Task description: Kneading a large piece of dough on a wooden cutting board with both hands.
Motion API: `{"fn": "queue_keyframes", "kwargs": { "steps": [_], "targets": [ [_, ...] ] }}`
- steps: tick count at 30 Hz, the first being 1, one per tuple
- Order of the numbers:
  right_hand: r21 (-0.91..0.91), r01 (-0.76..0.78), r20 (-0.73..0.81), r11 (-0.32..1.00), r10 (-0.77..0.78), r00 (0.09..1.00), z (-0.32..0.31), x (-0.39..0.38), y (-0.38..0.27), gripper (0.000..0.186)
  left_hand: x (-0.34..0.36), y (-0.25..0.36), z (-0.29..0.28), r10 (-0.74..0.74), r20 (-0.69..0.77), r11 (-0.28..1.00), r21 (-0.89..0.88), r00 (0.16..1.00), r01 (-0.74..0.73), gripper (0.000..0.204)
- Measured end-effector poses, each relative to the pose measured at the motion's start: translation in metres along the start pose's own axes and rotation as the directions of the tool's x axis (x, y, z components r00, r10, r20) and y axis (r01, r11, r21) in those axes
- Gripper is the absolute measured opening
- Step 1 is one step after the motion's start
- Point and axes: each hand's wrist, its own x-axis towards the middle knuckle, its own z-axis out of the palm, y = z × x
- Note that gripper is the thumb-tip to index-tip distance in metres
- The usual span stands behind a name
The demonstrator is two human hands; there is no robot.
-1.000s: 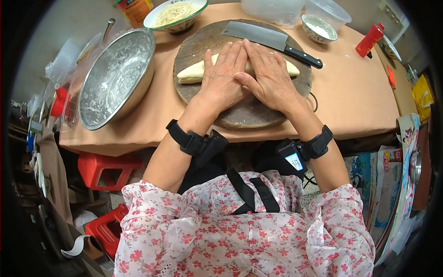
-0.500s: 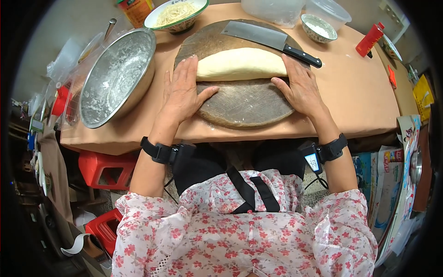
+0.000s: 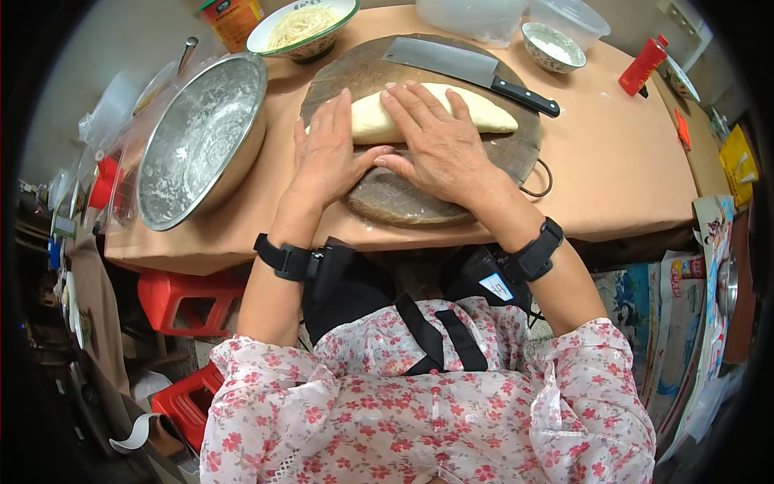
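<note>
A long pale log of dough (image 3: 491,115) lies crosswise on a round wooden chopping board (image 3: 403,198). My left hand (image 3: 329,149) rests on its left end, fingers stretched away from me. Over the middle of the log lies my right hand (image 3: 439,141), flat with its fingers spread. The two thumbs nearly meet on the near side of the dough. Behind the log, a cleaver (image 3: 447,63) with a black handle lies on the board, its handle reaching past the right edge. Both palms hide parts of the dough.
A large floury metal bowl (image 3: 201,137) leans at the left. Further back stand a bowl of pale shreds (image 3: 305,28), a small bowl of white powder (image 3: 554,47) and clear plastic containers (image 3: 476,18). A red bottle (image 3: 643,66) stands at the right. Red stools (image 3: 189,302) are below the table.
My right hand has moved left from the right end of the dough onto its middle. The log's right end, now tapered, shows uncovered. My left hand stays at the left end.
</note>
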Motion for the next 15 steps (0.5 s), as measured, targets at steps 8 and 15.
{"fn": "queue_keyframes", "kwargs": {
  "steps": [8, 15],
  "targets": [
    [-0.039, -0.101, 0.042, 0.994, 0.102, 0.994, -0.003, -0.007, 0.011, 0.075, -0.012, -0.012, 0.002, -0.006, -0.032, 0.999, -0.032, 0.999, 0.005, 0.095],
    [-0.011, -0.273, 0.126, 0.962, 0.272, 0.954, -0.019, -0.033, 0.047, 0.07, -0.016, -0.012, -0.003, -0.023, -0.036, 1.0, -0.017, 0.999, 0.022, 0.092]
  ]
}}
